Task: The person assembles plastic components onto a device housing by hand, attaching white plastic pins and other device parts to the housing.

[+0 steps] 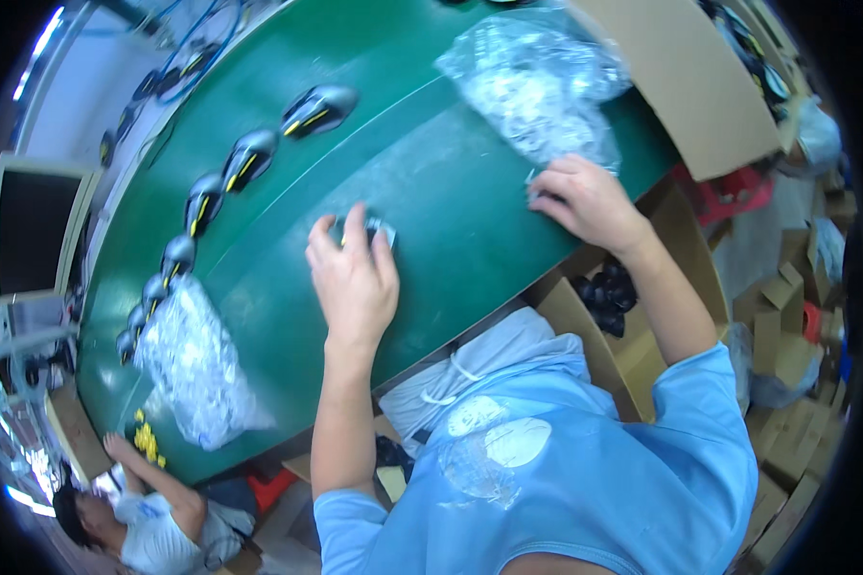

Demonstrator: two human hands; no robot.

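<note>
My left hand (355,283) curls its fingers round a small dark piece with a pale, shiny top (384,233), low over the green table (441,182). Its shape is mostly hidden by the fingers. At the near edge of a bag of clear plastic pieces (547,86), my right hand (585,203) has its fingertips pinched together. Something small and pale shows beside them, too blurred to name. Beyond my left hand, several dark rounded shells with yellow strips (249,158) stand in a curved row.
A second clear bag (197,369) lies to the left, near small yellow parts (146,436) and another person's hand (117,446). An open cardboard box (686,278) with black parts stands below the table edge. A cardboard flap (686,81) rises at right; a monitor (38,230) stands far left.
</note>
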